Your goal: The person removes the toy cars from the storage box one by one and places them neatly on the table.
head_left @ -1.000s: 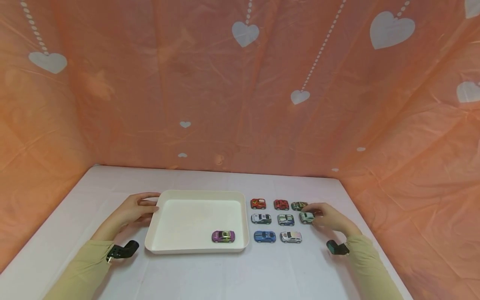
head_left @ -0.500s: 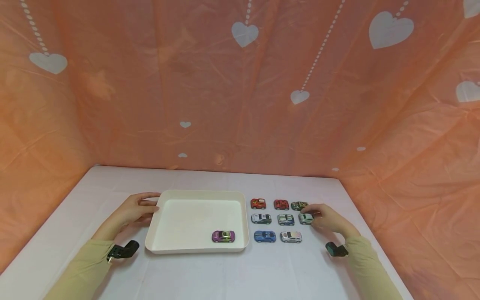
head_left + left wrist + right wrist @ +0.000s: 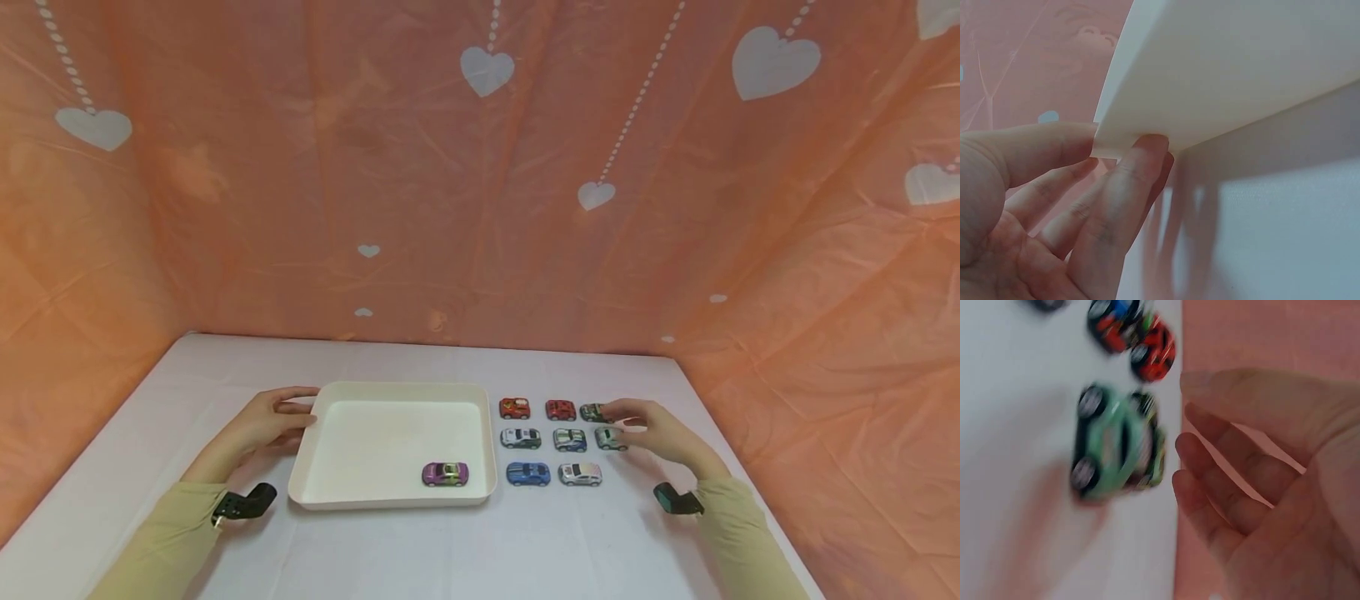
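At the left end of a white tray (image 3: 390,502), my left hand (image 3: 262,423) pinches the rim; the left wrist view has thumb and fingers on either side of the tray's edge (image 3: 1222,81). A purple and lime toy car (image 3: 445,474) sits inside, near the front right. My right hand (image 3: 656,429) hovers over the right end of the toy car rows, fingers spread from the thumb and holding nothing. Just beside its fingertips are a light green toy car (image 3: 610,439) and a dark green patterned one (image 3: 592,412), partly covered. In the right wrist view the light green car (image 3: 1107,447) stands apart from the fingers.
Right of the tray stand two red toy cars, one (image 3: 514,408) left of the other (image 3: 561,410). In front are a white-black car (image 3: 521,438), a white-green-blue car (image 3: 570,440), a blue car (image 3: 528,474) and a silver car (image 3: 580,474). Orange cloth (image 3: 420,292) backs the white table (image 3: 390,558).
My right hand has let go of the light green car and lifted slightly away, its fingers parting. That car stays in the row. My left hand keeps its place on the tray.
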`<state>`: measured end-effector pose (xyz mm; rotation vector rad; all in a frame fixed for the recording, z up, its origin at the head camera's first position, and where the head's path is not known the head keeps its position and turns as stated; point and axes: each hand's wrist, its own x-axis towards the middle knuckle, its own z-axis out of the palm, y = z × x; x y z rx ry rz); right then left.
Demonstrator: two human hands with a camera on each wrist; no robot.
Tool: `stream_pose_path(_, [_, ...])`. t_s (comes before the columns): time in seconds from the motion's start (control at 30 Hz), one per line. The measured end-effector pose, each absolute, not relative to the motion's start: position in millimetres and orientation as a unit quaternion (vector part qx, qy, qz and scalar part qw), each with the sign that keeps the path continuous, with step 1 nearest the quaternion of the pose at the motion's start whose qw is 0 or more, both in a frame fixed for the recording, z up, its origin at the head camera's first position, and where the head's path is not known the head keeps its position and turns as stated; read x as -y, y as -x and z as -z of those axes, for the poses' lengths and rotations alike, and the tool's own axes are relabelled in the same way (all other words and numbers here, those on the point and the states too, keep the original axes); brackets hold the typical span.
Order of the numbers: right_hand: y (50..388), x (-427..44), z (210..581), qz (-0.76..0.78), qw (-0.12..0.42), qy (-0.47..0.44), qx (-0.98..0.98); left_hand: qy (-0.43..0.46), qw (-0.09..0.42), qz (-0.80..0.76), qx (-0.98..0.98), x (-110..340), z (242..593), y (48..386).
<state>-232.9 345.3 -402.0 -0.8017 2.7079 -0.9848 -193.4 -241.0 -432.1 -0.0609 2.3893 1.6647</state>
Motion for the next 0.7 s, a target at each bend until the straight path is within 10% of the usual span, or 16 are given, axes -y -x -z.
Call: stream_pose_path(0.7, [218,-231,372,0.364,0.094,0.352,-0.857,0.025,0.112,-0.578,-0.808,241,433,193])
